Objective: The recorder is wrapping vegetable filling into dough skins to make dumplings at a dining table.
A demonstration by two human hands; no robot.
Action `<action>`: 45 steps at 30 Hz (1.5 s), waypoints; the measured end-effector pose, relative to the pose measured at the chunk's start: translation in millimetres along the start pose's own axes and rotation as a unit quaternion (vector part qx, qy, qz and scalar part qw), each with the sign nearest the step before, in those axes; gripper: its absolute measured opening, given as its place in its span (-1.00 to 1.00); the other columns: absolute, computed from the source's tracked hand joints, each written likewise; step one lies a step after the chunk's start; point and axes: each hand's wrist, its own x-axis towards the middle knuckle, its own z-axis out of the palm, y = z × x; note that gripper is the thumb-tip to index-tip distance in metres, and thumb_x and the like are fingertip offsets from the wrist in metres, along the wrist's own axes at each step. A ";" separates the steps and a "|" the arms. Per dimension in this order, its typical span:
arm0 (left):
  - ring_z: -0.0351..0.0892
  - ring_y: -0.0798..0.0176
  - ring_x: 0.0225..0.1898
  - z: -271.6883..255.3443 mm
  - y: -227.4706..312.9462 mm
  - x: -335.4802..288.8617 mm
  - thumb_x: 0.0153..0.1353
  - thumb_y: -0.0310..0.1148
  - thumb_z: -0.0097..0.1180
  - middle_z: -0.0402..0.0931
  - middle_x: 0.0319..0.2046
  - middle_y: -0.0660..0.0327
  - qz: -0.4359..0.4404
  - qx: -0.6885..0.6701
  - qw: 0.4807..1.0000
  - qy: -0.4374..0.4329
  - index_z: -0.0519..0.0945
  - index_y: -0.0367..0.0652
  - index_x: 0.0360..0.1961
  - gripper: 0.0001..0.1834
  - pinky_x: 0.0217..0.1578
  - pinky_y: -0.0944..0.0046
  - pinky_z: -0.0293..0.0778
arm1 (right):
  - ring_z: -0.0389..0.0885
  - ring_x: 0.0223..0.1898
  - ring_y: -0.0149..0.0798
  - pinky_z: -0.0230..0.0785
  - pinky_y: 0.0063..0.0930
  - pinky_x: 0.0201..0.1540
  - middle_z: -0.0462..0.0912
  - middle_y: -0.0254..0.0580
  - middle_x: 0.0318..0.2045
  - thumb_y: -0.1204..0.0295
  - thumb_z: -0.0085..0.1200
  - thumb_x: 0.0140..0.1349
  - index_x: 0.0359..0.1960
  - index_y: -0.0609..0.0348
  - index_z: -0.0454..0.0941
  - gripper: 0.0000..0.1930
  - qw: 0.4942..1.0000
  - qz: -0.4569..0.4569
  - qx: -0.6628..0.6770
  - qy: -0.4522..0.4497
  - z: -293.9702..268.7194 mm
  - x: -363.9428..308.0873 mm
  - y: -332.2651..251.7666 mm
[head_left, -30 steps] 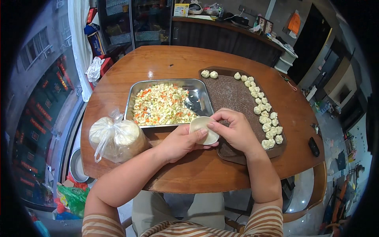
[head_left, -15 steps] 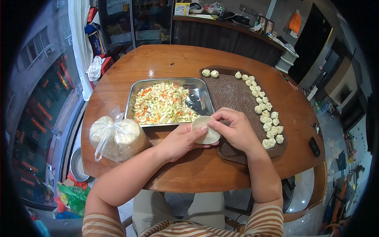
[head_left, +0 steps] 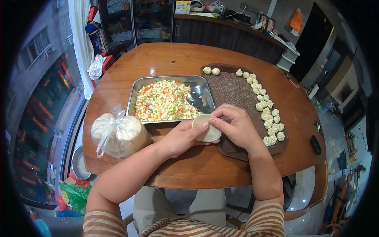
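A round, pale dumpling wrapper (head_left: 207, 132) is held between my two hands, above the near side of the table. My left hand (head_left: 183, 138) supports it, thumb on top and fingers beneath. With thumb and fingers, my right hand (head_left: 231, 122) pinches its upper right edge. Just beyond my hands stands a metal tray (head_left: 132, 94) of chopped vegetable filling (head_left: 164, 100), pale green, white and orange. To the right lies a brown patterned tray (head_left: 233, 93), with several pleated dumplings (head_left: 262, 106) along its right side and two at its far left corner.
A knotted clear plastic bag (head_left: 118, 134) of pale dough rounds sits left of my left forearm. Near the right table edge lies a black oblong object (head_left: 315, 145). A wooden chair (head_left: 319, 185) stands at the lower right, a metal basin (head_left: 80, 164) below the table's left edge.
The whole view has shifted slightly. My hands keep their hold on the wrapper, which now shows a little more of its flat face.
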 end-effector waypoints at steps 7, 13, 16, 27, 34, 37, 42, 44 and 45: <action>0.54 0.25 -0.02 -4.2 -2.4 1.8 0.41 -0.16 -0.16 0.51 -0.05 0.13 0.007 -0.010 1.000 -0.027 0.40 -0.26 0.09 -0.59 0.10 0.24 0.41 | 0.56 -0.37 -0.31 0.38 -0.46 -0.29 0.59 -0.17 -0.43 0.44 0.15 0.14 -0.35 0.29 0.60 -0.85 1.000 -0.008 -0.001 0.004 0.4 -0.1 1.3; 0.53 0.09 0.01 -1.1 2.8 1.0 0.39 -0.09 -0.15 0.45 0.01 0.05 -0.019 -0.023 0.999 -0.016 0.32 -0.32 0.14 -0.48 0.13 0.15 0.38 | 0.57 -0.39 -0.30 0.39 -0.45 -0.31 0.59 -0.15 -0.42 0.44 0.15 0.14 -0.34 0.30 0.61 -0.85 1.000 -0.029 0.003 0.002 0.2 -0.2 4.3; 0.52 0.09 0.02 -5.4 -1.7 2.3 0.39 -0.08 -0.16 0.45 0.01 0.05 -0.002 0.006 0.999 -0.037 0.32 -0.32 0.15 -0.48 0.12 0.17 0.39 | 0.56 -0.38 -0.34 0.39 -0.45 -0.31 0.59 -0.16 -0.42 0.45 0.14 0.15 -0.34 0.31 0.61 -0.85 1.000 -0.014 0.015 0.007 1.0 -0.3 2.1; 0.51 0.13 0.04 -5.3 -2.6 2.9 0.38 -0.12 -0.11 0.47 -0.01 0.06 0.016 -0.005 1.000 -0.009 0.37 -0.33 0.11 -0.52 0.14 0.14 0.38 | 0.55 -0.38 -0.34 0.37 -0.47 -0.30 0.59 -0.18 -0.42 0.43 0.16 0.13 -0.35 0.28 0.61 -0.84 1.000 0.014 -0.006 0.014 -0.9 0.8 3.0; 0.56 0.28 -0.05 -1.7 -2.9 1.8 0.39 -0.30 -0.10 0.55 -0.10 0.14 0.014 0.028 0.999 0.031 0.47 -0.33 0.02 -0.67 0.09 0.29 0.42 | 0.57 -0.38 -0.34 0.39 -0.47 -0.30 0.59 -0.16 -0.43 0.43 0.18 0.12 -0.35 0.29 0.61 -0.84 1.000 -0.005 0.005 0.010 1.1 0.1 3.2; 0.55 0.30 -0.05 -0.4 -1.6 1.4 0.40 -0.30 -0.12 0.56 -0.11 0.14 0.021 0.061 0.998 0.023 0.48 -0.33 0.00 -0.68 0.07 0.31 0.42 | 0.57 -0.38 -0.36 0.40 -0.49 -0.32 0.59 -0.18 -0.43 0.43 0.19 0.12 -0.35 0.30 0.61 -0.84 1.000 -0.001 0.006 0.013 3.0 -0.4 3.4; 0.53 0.32 -0.05 -1.2 -2.0 1.2 0.40 -0.27 -0.11 0.55 -0.11 0.17 0.034 0.096 0.995 0.022 0.47 -0.30 0.01 -0.67 0.06 0.30 0.41 | 0.56 -0.37 -0.40 0.39 -0.52 -0.33 0.59 -0.22 -0.43 0.42 0.20 0.12 -0.34 0.30 0.61 -0.82 0.997 0.036 0.066 0.003 4.8 -0.7 -0.8; 0.51 0.39 -0.07 0.4 -1.8 1.3 0.41 -0.29 -0.12 0.56 -0.13 0.21 0.046 0.101 0.994 0.013 0.49 -0.29 -0.01 -0.69 0.03 0.34 0.41 | 0.55 -0.38 -0.42 0.38 -0.53 -0.33 0.59 -0.23 -0.42 0.41 0.20 0.12 -0.34 0.30 0.61 -0.82 0.999 0.013 0.040 -0.005 3.2 0.2 5.8; 0.50 0.41 -0.07 0.1 -3.6 1.7 0.41 -0.29 -0.12 0.55 -0.14 0.22 0.053 0.100 0.994 0.006 0.49 -0.29 -0.01 -0.69 0.03 0.35 0.41 | 0.54 -0.38 -0.42 0.38 -0.54 -0.33 0.59 -0.23 -0.42 0.41 0.20 0.12 -0.34 0.30 0.61 -0.82 0.999 0.007 0.052 -0.008 4.1 0.6 6.6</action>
